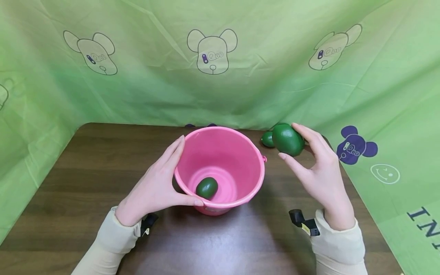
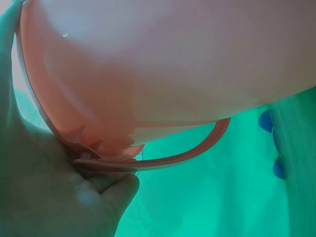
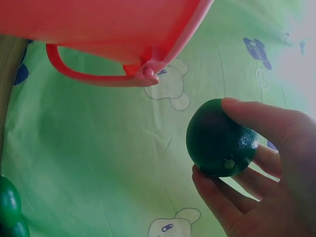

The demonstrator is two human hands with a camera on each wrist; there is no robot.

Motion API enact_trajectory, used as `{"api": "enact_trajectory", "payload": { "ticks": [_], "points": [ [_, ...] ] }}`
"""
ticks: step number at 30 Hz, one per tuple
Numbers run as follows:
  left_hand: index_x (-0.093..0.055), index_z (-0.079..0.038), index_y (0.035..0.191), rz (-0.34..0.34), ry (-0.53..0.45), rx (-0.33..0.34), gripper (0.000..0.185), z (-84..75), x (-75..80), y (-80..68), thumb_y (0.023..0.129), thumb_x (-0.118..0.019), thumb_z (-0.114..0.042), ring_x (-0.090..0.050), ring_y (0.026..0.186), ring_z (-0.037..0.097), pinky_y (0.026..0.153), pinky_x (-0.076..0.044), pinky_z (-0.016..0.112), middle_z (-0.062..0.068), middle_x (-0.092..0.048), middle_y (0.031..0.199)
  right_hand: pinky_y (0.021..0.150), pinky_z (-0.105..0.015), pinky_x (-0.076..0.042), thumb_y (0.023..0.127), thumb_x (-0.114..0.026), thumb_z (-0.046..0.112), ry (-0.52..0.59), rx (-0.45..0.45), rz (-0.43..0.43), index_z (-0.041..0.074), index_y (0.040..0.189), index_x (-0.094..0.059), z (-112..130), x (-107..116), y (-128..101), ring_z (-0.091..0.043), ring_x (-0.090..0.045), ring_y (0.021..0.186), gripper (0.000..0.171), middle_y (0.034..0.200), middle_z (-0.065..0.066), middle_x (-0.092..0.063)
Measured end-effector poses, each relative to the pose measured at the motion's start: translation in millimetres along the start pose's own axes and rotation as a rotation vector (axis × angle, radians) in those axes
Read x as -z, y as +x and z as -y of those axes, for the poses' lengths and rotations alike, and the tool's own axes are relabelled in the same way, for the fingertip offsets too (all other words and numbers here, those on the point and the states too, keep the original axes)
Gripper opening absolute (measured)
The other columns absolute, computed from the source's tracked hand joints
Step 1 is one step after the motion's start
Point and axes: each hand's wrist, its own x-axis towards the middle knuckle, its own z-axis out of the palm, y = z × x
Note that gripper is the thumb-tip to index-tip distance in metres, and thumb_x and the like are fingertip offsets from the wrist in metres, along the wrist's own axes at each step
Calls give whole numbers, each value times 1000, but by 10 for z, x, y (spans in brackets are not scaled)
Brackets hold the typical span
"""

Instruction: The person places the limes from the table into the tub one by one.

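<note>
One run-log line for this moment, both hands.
left hand: grips pink bucket | right hand: holds green fruit outside bucket | inside bucket: another fruit

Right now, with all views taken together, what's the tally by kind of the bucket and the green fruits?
Pink plastic bucket: 1
Glossy green oval fruits: 4 (1 inner fruit in the bucket, 1 held fruit in the right hand, 2 far fruits by the brown table's far edge)
Total: 5
</note>
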Motion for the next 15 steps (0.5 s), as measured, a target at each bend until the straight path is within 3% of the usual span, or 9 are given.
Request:
{"api": "enact_trajectory", "payload": {
  "ticks": [15],
  "points": [
    [-8,-23,166,2,12,-6,139,9,-4,-3,61,-77,-83,-29,147,20,109,-41,47,-11,-8,168,96,-18,-46,68,-88,-15,28,30,8,10,145,-58,109,-45,-8,-17,-56,122,86,142,-3,-57]
  ]
}}
